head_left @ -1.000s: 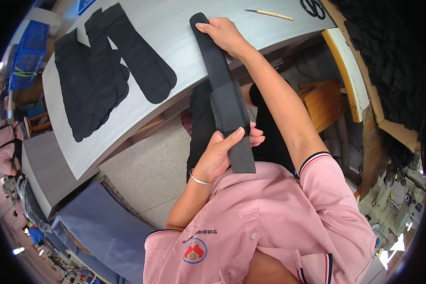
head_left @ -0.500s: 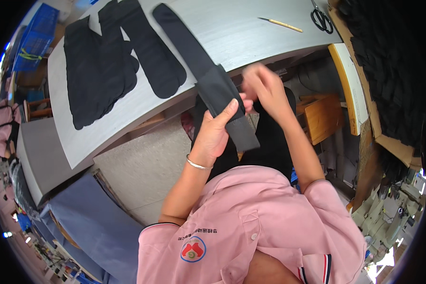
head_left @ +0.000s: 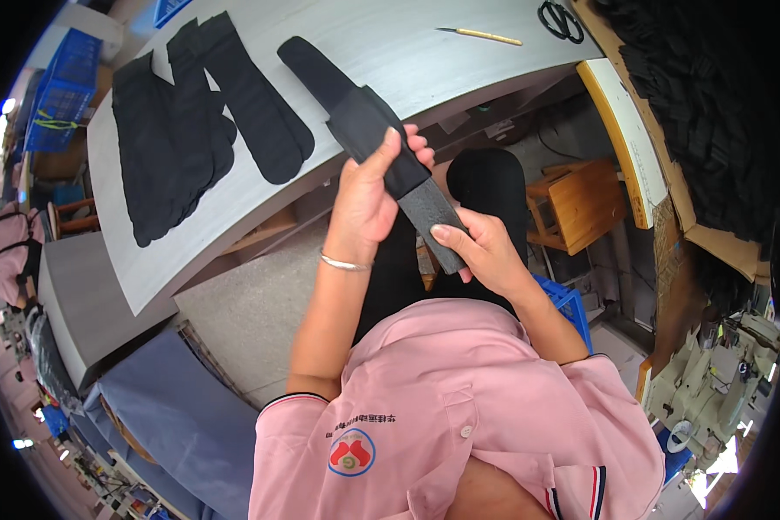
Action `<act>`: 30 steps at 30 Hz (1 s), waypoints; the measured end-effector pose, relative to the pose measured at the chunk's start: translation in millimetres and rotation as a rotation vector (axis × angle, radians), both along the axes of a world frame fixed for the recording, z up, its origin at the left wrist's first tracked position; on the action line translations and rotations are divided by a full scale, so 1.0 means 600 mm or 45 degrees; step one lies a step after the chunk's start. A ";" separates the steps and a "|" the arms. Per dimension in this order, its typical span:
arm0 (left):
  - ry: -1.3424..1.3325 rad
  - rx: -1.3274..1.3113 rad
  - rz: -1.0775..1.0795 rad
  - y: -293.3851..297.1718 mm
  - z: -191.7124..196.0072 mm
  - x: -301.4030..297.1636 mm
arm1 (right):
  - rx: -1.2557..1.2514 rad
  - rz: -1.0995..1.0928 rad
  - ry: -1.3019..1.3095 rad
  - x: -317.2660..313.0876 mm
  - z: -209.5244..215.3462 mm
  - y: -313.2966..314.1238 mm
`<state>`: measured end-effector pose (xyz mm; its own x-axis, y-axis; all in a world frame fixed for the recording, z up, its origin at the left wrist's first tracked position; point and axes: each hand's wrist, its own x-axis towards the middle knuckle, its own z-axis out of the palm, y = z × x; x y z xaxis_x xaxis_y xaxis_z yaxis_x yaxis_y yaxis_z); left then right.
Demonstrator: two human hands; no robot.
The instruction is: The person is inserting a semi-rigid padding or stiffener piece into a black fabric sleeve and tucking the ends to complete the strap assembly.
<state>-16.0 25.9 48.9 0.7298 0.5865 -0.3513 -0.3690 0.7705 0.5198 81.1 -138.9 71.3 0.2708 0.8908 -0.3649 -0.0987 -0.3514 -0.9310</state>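
Observation:
My left hand (head_left: 374, 186) is closed round the middle of a long black fabric strap (head_left: 361, 117), its thumb lying across the top. The strap's rounded far end rests over the table's front part, and a wider sleeve-like section covers its middle. My right hand (head_left: 487, 251) pinches the near end, a dark grey, rough-looking strip, between thumb and fingers. Left of the strap, black fabric pieces with rounded ends (head_left: 256, 104) and an overlapping stack of more such pieces (head_left: 160, 165) lie on the grey table (head_left: 390, 69).
Toward the table's back right lie a thin pointed tool with a yellow handle (head_left: 490, 36) and black-handled scissors (head_left: 561, 22). A cardboard box (head_left: 724, 256) of black pieces stands at the right. Below are a wooden stool (head_left: 585, 204) and a blue crate (head_left: 568, 303).
My right hand has come down from beside the strap's middle and now grips its near end. My left hand has shifted slightly left and up with the strap.

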 end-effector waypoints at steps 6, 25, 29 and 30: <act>0.000 0.055 0.019 0.050 0.000 -0.003 | -0.155 -0.009 0.130 -0.005 0.001 -0.048; -0.042 -0.111 0.012 0.100 -0.025 0.001 | -0.192 -0.024 0.304 -0.015 0.001 -0.089; -0.078 -0.167 -0.038 0.032 -0.021 -0.006 | -0.245 -0.012 0.274 -0.009 -0.004 -0.080; -0.041 -0.162 -0.052 0.011 -0.030 -0.009 | -0.284 0.001 0.257 -0.008 -0.006 -0.076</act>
